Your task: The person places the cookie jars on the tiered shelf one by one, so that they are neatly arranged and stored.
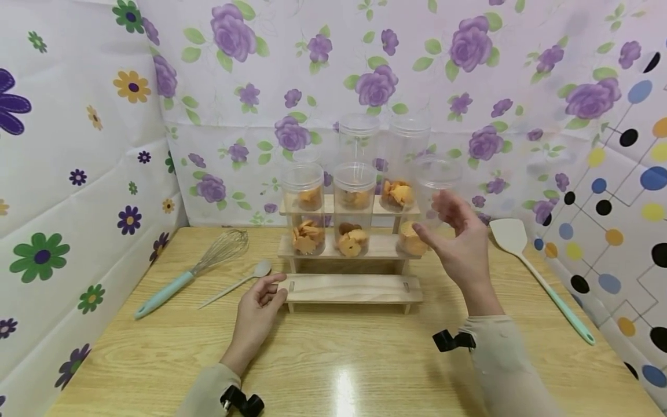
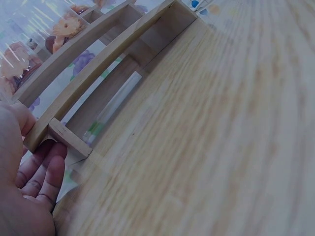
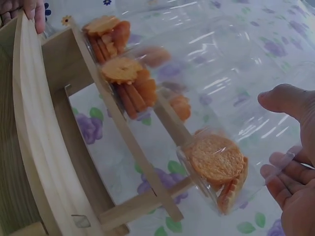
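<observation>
A three-tier wooden rack [image 1: 354, 288] stands on the table. My left hand [image 1: 260, 298] grips the left end of its lowest shelf, with fingers curled beneath the board in the left wrist view. My right hand [image 1: 461, 243] curves around a clear plastic jar [image 3: 211, 172] at the right end of the middle shelf, thumb on one side and fingers on the other. Orange-brown cookies [image 3: 216, 157] lie in the bottom of this jar, which leans to the right. Two similar jars of cookies, one on the left [image 1: 307, 214] and one in the middle [image 1: 353, 214], stand on the same shelf.
More clear jars [image 1: 398, 168] with cookies stand on the top shelf. Left of the rack lie a whisk [image 1: 190, 272] and a small spoon [image 1: 239, 282]. A long-handled spatula [image 1: 542, 278] lies on the right. Patterned cloth [image 1: 312, 69] hangs behind and along both sides.
</observation>
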Demonstrator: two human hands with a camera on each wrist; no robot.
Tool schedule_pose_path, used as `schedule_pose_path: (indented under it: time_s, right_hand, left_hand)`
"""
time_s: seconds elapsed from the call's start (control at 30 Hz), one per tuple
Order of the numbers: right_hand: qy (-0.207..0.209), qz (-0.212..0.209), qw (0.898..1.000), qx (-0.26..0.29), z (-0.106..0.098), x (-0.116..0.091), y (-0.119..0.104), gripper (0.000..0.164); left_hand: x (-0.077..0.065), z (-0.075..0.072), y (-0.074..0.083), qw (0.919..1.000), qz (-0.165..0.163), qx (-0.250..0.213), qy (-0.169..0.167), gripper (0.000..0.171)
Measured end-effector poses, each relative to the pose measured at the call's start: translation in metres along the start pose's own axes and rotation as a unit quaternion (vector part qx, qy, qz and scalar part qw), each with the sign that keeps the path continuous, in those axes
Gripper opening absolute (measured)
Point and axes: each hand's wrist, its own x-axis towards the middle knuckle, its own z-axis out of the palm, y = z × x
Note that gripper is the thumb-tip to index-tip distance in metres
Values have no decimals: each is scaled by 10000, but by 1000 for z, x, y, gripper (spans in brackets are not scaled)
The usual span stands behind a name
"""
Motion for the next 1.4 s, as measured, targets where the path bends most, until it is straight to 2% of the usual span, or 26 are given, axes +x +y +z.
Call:
schedule_pose_path:
  time_s: [0.4,0.9,1.4]
  right_hand:
    - [-131,123,9998,109,24,7,8,73]
    - [-268,318,9990,-159,31,1,20,77]
    - [-487,269,9976,-420,31,-3,20,86]
  left_hand:
    - [0,0,-1,10000,11,12,-9,30]
    - [-1,0,0,10000,12,14,-8,30]
    - [0,0,1,9999,-36,106,17,29]
